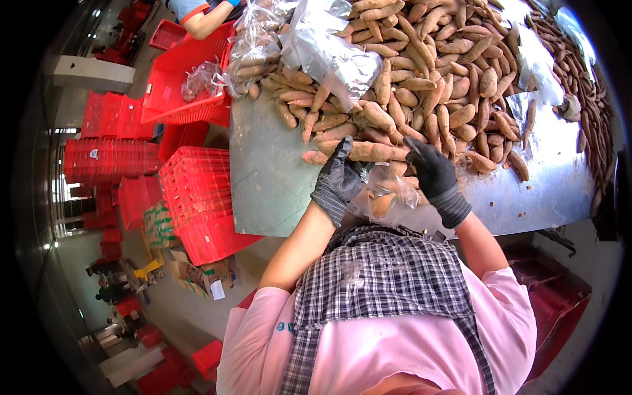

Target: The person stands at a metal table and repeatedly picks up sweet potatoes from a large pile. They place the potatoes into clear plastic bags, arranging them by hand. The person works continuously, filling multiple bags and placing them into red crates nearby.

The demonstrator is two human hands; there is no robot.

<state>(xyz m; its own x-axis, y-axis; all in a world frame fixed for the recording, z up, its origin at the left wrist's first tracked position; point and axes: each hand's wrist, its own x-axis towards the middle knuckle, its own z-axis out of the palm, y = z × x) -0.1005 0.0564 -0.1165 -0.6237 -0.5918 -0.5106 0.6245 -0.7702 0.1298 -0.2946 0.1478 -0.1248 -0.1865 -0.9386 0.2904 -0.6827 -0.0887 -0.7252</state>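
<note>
A long sweet potato (368, 151) lies crosswise in front of me, at the near edge of the heap. My left hand (338, 179), in a dark grey knitted glove, closes on its left part, with a finger up over it. My right hand (436, 181), gloved alike, has its bent fingers at the right end of this sweet potato; the palm side is hidden. Between my wrists, at the table's near edge, a clear plastic bag (395, 191) with sweet potato pieces in it rests against my checked apron (388, 276).
A big heap of sweet potatoes (454, 79) covers much of the metal table (263, 184). Filled clear bags (253, 49) and loose plastic film (336, 52) lie at its far left. Red crates (197, 191) stand along the left edge. Another person's arm (204, 23) shows at the far left.
</note>
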